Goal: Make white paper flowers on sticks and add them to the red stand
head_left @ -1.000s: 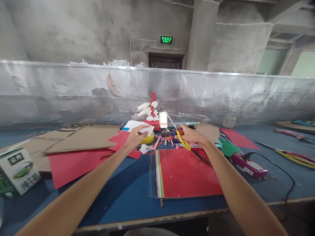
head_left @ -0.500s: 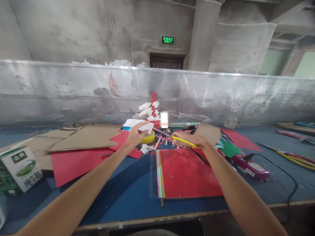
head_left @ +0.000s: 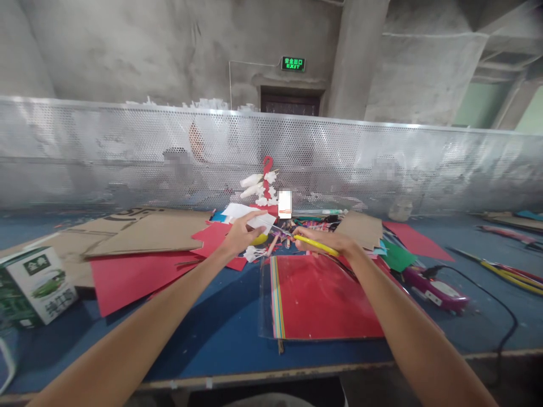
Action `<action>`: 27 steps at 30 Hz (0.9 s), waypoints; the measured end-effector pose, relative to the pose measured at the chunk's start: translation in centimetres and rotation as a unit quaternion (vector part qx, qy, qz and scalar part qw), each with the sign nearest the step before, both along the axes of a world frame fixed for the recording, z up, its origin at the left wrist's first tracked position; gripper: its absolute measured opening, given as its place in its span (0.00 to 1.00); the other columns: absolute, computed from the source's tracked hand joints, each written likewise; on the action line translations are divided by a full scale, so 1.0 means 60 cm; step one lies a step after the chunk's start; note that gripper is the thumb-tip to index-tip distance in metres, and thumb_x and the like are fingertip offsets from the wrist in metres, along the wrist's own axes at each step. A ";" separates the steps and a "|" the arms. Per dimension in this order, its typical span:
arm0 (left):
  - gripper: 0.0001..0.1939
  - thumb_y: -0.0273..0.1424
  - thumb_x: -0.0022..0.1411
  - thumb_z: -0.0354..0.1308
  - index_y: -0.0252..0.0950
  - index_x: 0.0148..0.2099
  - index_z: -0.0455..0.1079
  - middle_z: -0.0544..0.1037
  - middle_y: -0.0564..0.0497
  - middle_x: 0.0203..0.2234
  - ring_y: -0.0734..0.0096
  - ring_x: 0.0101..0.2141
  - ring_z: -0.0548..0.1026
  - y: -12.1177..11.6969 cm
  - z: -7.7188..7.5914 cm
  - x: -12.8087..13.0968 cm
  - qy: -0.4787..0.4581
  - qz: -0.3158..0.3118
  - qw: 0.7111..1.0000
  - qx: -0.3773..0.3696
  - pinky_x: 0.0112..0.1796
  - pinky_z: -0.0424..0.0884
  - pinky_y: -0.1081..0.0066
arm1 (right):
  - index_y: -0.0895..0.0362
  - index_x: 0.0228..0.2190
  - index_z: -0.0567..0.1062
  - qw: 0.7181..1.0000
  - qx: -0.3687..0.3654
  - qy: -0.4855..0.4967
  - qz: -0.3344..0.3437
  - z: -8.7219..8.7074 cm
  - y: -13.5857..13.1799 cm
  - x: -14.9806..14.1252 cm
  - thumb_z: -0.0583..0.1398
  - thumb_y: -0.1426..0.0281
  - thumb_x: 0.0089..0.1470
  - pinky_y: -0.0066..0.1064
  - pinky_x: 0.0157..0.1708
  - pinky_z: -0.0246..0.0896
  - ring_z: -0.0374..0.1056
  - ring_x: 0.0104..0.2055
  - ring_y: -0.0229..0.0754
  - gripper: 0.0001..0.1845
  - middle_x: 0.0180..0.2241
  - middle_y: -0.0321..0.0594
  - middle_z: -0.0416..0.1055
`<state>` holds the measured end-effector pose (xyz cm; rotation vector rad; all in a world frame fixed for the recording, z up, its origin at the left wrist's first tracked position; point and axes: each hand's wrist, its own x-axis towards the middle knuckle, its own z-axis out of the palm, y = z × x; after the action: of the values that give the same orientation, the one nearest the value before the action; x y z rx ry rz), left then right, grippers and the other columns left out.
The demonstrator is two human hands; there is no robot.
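Observation:
My left hand (head_left: 242, 236) pinches a piece of white paper (head_left: 240, 211) between thumb and fingers. In my right hand (head_left: 319, 239) is a pair of scissors (head_left: 320, 246) with yellow handles, its blades pointing left and meeting the paper's right edge. Whether the blades are parted I cannot make out. Under the paper, a yellow tape roll (head_left: 260, 239) is partly hidden by my left hand. White paper flowers (head_left: 254, 253) lie just below it. Behind my hands stands a red hooked piece (head_left: 267, 175) with white flowers on it.
A pack of coloured paper (head_left: 326, 297) in a clear sleeve lies before me. Cardboard (head_left: 148, 234), red sheets (head_left: 139, 277) and a milk carton (head_left: 40, 285) are on the left. To the right are a purple corded device (head_left: 439, 288) and yellow-handled pliers (head_left: 509, 274). A perforated metal screen (head_left: 348, 164) stands behind.
My left hand and the white paper have shifted slightly right, towards the scissors, covering more of the tape roll. The scissors stay at the paper's edge. The view has moved a little.

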<state>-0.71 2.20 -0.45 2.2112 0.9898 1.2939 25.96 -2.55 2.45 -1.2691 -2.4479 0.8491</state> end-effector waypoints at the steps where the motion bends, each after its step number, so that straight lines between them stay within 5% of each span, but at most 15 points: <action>1: 0.26 0.39 0.58 0.59 0.38 0.58 0.68 0.79 0.49 0.36 0.77 0.18 0.65 0.000 0.000 0.000 -0.002 -0.003 1.000 -0.002 0.20 0.57 0.76 | 0.54 0.44 0.64 1.000 -0.002 0.002 -0.001 0.000 0.000 0.000 0.52 0.46 0.57 0.26 0.29 0.59 0.61 0.29 0.34 0.26 0.37 0.37 0.65; 8: 0.26 0.39 0.57 0.60 0.37 0.57 0.69 0.76 0.45 0.47 0.75 0.22 0.71 -0.004 0.004 0.002 -0.014 -0.009 1.000 -0.002 0.25 0.66 0.74 | 0.55 0.43 0.65 1.000 0.001 0.010 -0.014 0.003 -0.007 -0.006 0.53 0.46 0.56 0.26 0.27 0.61 0.62 0.25 0.32 0.27 0.38 0.37 0.66; 15: 0.28 0.40 0.56 0.60 0.35 0.57 0.68 0.78 0.45 0.40 0.74 0.22 0.71 0.004 -0.003 0.001 -0.032 -0.023 0.999 -0.021 0.25 0.67 0.74 | 0.55 0.42 0.66 0.999 0.009 0.041 -0.033 -0.001 -0.010 -0.012 0.55 0.47 0.55 0.25 0.23 0.64 0.62 0.26 0.34 0.25 0.36 0.38 0.67; 22: 0.28 0.40 0.56 0.61 0.37 0.57 0.68 0.77 0.44 0.47 0.75 0.23 0.72 0.006 -0.005 -0.001 -0.029 -0.008 0.999 -0.011 0.25 0.68 0.74 | 0.57 0.41 0.68 0.998 0.019 0.040 -0.038 0.002 -0.005 -0.011 0.58 0.52 0.55 0.23 0.18 0.61 0.62 0.22 0.32 0.21 0.32 0.38 0.69; 27: 0.25 0.41 0.61 0.56 0.37 0.58 0.68 0.78 0.45 0.43 0.71 0.30 0.76 0.005 0.000 -0.010 -0.039 -0.029 0.999 -0.019 0.33 0.72 0.71 | 0.58 0.41 0.69 0.998 0.024 0.035 -0.051 0.011 -0.011 -0.011 0.58 0.55 0.55 0.23 0.17 0.58 0.61 0.20 0.31 0.21 0.32 0.40 0.71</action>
<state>-1.29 2.49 -0.44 2.1278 0.9061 1.3149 25.30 -3.23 3.12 -1.3111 -2.3139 0.7895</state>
